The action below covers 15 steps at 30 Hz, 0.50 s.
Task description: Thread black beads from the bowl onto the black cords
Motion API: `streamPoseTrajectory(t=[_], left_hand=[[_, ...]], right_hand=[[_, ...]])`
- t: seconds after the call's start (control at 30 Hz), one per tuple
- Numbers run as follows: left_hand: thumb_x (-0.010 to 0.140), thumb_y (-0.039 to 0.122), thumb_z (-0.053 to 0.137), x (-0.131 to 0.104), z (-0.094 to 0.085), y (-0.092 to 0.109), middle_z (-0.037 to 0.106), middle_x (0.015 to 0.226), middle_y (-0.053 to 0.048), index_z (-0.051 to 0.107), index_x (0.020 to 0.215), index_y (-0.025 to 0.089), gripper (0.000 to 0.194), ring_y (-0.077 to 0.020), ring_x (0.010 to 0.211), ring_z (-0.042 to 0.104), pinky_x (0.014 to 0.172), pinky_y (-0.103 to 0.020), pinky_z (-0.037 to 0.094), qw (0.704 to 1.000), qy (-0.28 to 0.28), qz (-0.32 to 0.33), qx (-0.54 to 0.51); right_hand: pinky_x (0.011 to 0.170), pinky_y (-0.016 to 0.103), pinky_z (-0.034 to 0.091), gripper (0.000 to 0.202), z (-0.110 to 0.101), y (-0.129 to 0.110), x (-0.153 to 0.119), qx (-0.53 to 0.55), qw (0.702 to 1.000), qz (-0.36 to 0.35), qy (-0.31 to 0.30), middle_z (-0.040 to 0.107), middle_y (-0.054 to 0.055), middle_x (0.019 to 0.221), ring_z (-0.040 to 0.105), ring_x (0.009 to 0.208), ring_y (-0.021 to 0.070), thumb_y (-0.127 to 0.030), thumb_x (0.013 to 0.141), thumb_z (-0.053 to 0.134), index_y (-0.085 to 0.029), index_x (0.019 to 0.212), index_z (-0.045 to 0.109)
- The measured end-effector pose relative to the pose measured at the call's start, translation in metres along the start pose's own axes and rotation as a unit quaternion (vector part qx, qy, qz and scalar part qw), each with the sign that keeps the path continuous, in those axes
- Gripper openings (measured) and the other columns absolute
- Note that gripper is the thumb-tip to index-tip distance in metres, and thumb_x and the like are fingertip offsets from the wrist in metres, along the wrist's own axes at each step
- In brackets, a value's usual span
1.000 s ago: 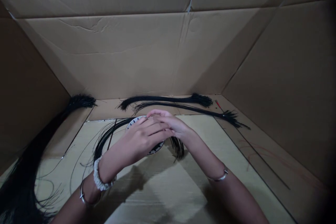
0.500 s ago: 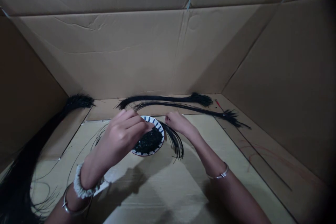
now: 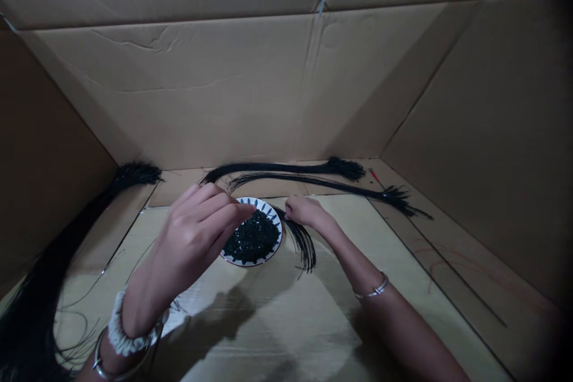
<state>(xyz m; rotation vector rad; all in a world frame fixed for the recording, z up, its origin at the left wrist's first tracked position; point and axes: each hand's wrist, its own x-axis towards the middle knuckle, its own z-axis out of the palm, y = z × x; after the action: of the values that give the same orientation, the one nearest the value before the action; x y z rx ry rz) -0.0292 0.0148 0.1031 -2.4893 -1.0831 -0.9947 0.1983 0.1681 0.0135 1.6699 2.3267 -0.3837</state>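
Observation:
A patterned blue-and-white plate holds a heap of small black pieces. Over the plate's left side is my left hand, its thumb and fingertips pinched together; whatever they hold is too small to make out. My right hand is closed at the plate's upper right, beside a small bundle of black strands that fans out toward me. The fingertips of that hand are partly hidden, and what they grip is unclear.
Two long black strand bundles lie along the back cardboard wall. A thick black bundle runs down the left side. Near the back right corner is a small red-tipped tool. Cardboard walls stand left and right.
My left hand has moved left and toward me, with its fingertips lifted off the black pieces, uncovering more of the plate. My right hand has barely shifted.

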Motion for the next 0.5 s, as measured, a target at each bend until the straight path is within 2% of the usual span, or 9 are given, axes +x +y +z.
streamPoseTrajectory(t=[0.1,0.2,0.37,0.43,0.5], left_hand=[[0.095,0.011,0.064,0.0,-0.001,0.0,0.068,0.083,-0.002,0.068,0.101,0.016,0.009,-0.0163,0.079,0.057,0.071,-0.034,0.038,1.0,-0.006,-0.007,0.002],[0.096,0.014,0.063,0.001,-0.001,0.0,0.068,0.083,-0.001,0.068,0.102,0.017,0.009,-0.0161,0.079,0.057,0.071,-0.034,0.038,1.0,-0.013,-0.008,0.002],[0.097,0.014,0.061,0.002,-0.001,0.0,0.069,0.084,-0.002,0.068,0.1,0.017,0.008,-0.0165,0.078,0.058,0.07,-0.034,0.038,1.0,-0.016,-0.01,0.002],[0.097,0.015,0.062,0.002,0.0,0.001,0.07,0.083,-0.002,0.069,0.099,0.016,0.008,-0.0166,0.078,0.058,0.071,-0.034,0.039,1.0,-0.014,-0.013,0.001],[0.096,0.013,0.062,0.002,0.0,0.002,0.071,0.086,-0.003,0.069,0.099,0.016,0.008,-0.0169,0.08,0.06,0.071,-0.034,0.04,1.0,-0.013,-0.017,-0.004]], right_hand=[[0.077,0.033,0.05,0.014,-0.002,0.003,-0.001,0.023,0.999,-0.006,0.022,0.074,0.01,0.1,0.068,0.091,0.0221,-0.025,0.092,0.063,-0.016,0.092,0.073],[0.065,0.03,0.042,0.014,-0.002,0.007,0.001,0.058,0.997,-0.013,0.041,0.077,0.011,0.086,0.068,0.083,0.024,-0.015,0.084,0.062,-0.017,0.079,0.075],[0.06,0.029,0.037,0.017,-0.001,0.014,0.006,0.142,0.988,-0.033,0.059,0.074,0.008,0.068,0.065,0.071,0.0223,-0.012,0.076,0.061,-0.017,0.063,0.071],[0.058,0.027,0.038,0.018,-0.001,0.015,0.007,0.194,0.978,-0.055,0.056,0.074,0.006,0.065,0.063,0.066,0.0196,-0.012,0.078,0.058,-0.016,0.068,0.072],[0.057,0.026,0.038,0.02,-0.003,0.014,0.006,0.253,0.963,-0.08,0.052,0.074,0.005,0.066,0.062,0.064,0.0177,-0.013,0.08,0.055,-0.015,0.085,0.074]])
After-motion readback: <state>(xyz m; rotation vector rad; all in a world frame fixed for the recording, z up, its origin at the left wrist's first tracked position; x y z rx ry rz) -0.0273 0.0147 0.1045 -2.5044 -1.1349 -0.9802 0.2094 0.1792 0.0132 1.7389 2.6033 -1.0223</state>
